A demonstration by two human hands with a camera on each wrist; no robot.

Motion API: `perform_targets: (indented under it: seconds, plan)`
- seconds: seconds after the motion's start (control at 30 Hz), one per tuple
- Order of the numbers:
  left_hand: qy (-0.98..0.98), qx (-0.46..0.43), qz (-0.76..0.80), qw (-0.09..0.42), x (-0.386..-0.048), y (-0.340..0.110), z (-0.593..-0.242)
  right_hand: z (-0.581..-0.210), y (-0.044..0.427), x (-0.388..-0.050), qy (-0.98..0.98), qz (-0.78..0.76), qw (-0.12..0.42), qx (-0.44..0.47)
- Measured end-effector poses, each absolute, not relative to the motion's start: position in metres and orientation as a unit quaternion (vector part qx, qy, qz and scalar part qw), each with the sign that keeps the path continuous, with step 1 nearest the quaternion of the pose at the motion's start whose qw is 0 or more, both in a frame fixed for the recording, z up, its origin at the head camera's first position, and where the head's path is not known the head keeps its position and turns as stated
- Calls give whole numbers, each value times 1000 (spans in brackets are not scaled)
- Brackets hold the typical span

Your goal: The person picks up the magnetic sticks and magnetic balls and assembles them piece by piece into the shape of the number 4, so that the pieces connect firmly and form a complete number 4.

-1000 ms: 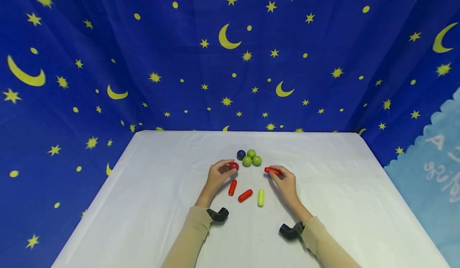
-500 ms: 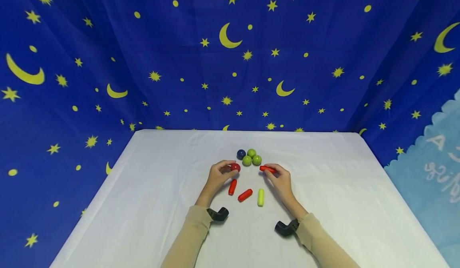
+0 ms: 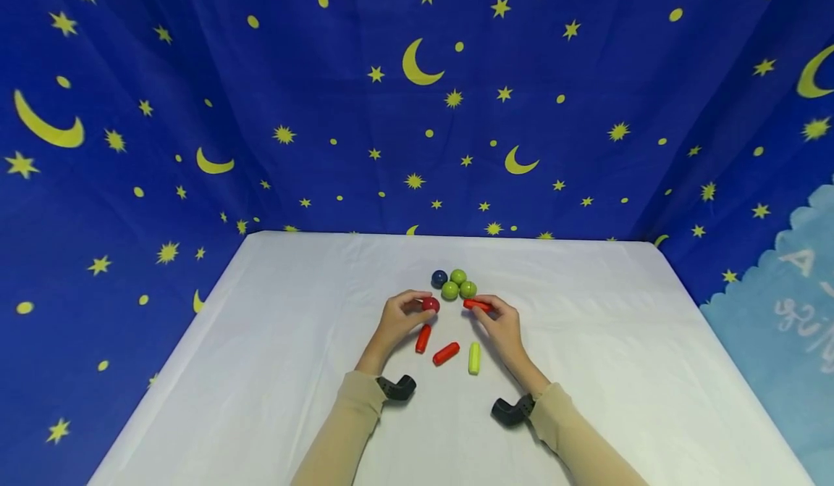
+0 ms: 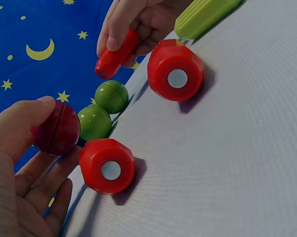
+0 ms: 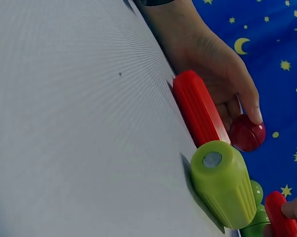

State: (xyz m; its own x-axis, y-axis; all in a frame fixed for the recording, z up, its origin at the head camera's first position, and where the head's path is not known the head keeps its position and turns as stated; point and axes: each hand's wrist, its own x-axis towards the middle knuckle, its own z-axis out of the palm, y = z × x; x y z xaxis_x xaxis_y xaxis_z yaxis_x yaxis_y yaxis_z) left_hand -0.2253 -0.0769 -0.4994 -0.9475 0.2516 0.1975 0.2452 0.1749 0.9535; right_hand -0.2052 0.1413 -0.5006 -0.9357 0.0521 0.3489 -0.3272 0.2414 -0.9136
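My left hand [image 3: 397,322] pinches a red ball [image 3: 431,305] between thumb and fingers. To its right, my right hand [image 3: 505,327] holds a red stick [image 3: 477,304] by its side, the stick's free end pointing left toward the ball, with a gap between them. The left wrist view shows the red ball [image 4: 57,129] at the thumb tip and the held red stick [image 4: 116,54] farther off. Just behind the hands sit several green balls [image 3: 450,290] and a dark blue ball [image 3: 439,279], grouped close together.
Nearer than the hands, two more red sticks [image 3: 423,339] [image 3: 446,353] and a yellow-green stick [image 3: 474,358] lie on the white table [image 3: 293,341]. A blue curtain [image 3: 326,109] with moons and stars stands around the back and sides.
My right hand has moved left with its red stick, nearer the red ball. My left hand has shifted slightly right with the ball. The view has moved a little.
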Motion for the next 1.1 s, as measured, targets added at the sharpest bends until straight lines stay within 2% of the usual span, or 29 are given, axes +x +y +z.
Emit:
perform_targets:
  seconds: [0.6, 1.1]
  plan:
    - [770, 162, 617, 20, -223, -77, -497, -502, 132, -207, -774, 602, 159, 111]
    - [763, 161, 625, 33, -225, -78, -497, -500, 124, -205, -773, 607, 137, 119]
